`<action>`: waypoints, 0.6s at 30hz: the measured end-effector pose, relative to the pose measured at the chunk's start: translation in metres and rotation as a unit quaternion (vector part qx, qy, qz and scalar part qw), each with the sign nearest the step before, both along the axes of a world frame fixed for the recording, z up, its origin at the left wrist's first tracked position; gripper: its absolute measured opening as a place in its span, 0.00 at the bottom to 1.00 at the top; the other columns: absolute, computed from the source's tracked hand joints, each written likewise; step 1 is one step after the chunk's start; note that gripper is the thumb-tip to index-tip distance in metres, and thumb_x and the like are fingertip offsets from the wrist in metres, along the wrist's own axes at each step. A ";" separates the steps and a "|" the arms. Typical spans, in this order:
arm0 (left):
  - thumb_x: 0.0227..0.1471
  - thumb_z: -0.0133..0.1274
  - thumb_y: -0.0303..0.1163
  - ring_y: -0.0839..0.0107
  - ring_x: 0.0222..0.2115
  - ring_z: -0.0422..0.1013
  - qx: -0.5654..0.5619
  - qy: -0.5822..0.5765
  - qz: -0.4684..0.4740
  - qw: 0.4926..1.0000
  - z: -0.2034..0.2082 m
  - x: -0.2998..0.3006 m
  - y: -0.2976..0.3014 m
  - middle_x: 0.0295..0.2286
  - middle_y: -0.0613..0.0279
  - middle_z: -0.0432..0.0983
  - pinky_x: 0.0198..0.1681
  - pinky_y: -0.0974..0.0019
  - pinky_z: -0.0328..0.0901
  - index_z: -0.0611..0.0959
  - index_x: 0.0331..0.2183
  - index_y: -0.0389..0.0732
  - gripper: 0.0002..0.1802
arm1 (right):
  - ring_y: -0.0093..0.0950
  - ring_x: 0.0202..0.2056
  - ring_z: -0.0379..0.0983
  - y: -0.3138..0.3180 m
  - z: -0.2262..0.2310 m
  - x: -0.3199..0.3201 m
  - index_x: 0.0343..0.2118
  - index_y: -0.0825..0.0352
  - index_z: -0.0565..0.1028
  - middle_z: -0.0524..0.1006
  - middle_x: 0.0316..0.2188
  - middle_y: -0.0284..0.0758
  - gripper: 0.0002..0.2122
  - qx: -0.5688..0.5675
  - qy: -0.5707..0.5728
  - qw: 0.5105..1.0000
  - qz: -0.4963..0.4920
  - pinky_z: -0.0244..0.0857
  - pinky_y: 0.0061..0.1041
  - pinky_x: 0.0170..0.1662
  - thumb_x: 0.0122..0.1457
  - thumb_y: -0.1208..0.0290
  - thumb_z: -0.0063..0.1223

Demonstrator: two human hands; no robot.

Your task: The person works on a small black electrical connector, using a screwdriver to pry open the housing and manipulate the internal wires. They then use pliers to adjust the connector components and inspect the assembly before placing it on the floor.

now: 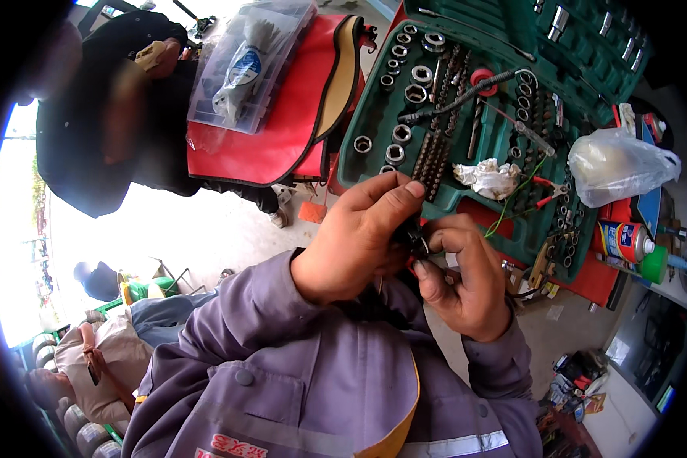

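My left hand (362, 233) is closed round a small black part (411, 233) in front of my chest. Its thumb lies along the top, and the fingers cover most of the part, so I cannot tell its exact kind. My right hand (466, 276) pinches at the near side of the same part, where a bit of red shows by the fingertips. Just beyond both hands lies an open green socket set case (466, 204). A crumpled white rag (487, 178), a black coiled cable (481, 88) and a green wire (509, 204) with red clips rest on its tools.
Left of the case, a clear plastic box (282, 76) with a packet on it sits on a red cover (229, 160). A plastic bag (618, 164) and spray cans (624, 241) stand at the right. One person (107, 114) stands far left; another (103, 366) is lower left.
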State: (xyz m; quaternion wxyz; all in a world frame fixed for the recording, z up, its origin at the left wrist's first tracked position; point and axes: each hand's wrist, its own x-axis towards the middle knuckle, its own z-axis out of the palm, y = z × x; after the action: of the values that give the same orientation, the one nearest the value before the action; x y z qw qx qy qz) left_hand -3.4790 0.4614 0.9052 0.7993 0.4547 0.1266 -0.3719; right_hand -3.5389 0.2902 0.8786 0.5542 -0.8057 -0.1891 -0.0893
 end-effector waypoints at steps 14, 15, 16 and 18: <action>0.57 0.59 0.28 0.75 0.42 0.70 0.018 -0.180 -0.058 0.982 -0.032 -0.022 0.011 0.40 0.64 0.74 0.47 0.71 0.65 0.76 0.48 0.32 0.18 | 0.28 0.31 0.79 0.004 -0.005 -0.019 0.40 0.71 0.74 0.78 0.33 0.39 0.11 -0.029 0.084 0.991 -0.101 0.71 0.25 0.34 0.57 0.74 0.62; 0.55 0.60 0.27 0.76 0.40 0.72 0.018 -0.143 -0.042 0.989 -0.023 -0.022 0.009 0.37 0.64 0.77 0.44 0.72 0.66 0.77 0.46 0.32 0.18 | 0.28 0.30 0.78 0.002 -0.003 -0.019 0.40 0.70 0.74 0.78 0.31 0.38 0.12 -0.011 0.086 0.989 -0.118 0.71 0.26 0.33 0.56 0.73 0.63; 0.54 0.60 0.25 0.76 0.40 0.72 0.088 -0.216 -0.060 0.971 -0.024 -0.024 0.009 0.37 0.63 0.78 0.44 0.71 0.67 0.77 0.45 0.32 0.17 | 0.28 0.28 0.77 -0.003 0.000 -0.020 0.40 0.70 0.73 0.77 0.29 0.37 0.13 0.007 0.089 0.987 -0.134 0.70 0.27 0.32 0.55 0.72 0.65; 0.52 0.58 0.20 0.75 0.40 0.74 0.227 -0.356 -0.092 0.902 -0.022 -0.029 0.004 0.37 0.61 0.78 0.45 0.69 0.69 0.78 0.44 0.33 0.15 | 0.20 0.28 0.73 -0.013 0.008 -0.028 0.42 0.69 0.73 0.76 0.27 0.31 0.17 0.172 0.172 0.957 -0.160 0.69 0.23 0.31 0.53 0.71 0.67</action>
State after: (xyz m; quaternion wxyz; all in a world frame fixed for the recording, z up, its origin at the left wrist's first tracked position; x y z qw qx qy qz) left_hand -3.5076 0.4653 0.8829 0.6283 0.7356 -0.1276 -0.2187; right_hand -3.5668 0.2769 0.8864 0.6870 -0.7210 0.0591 -0.0683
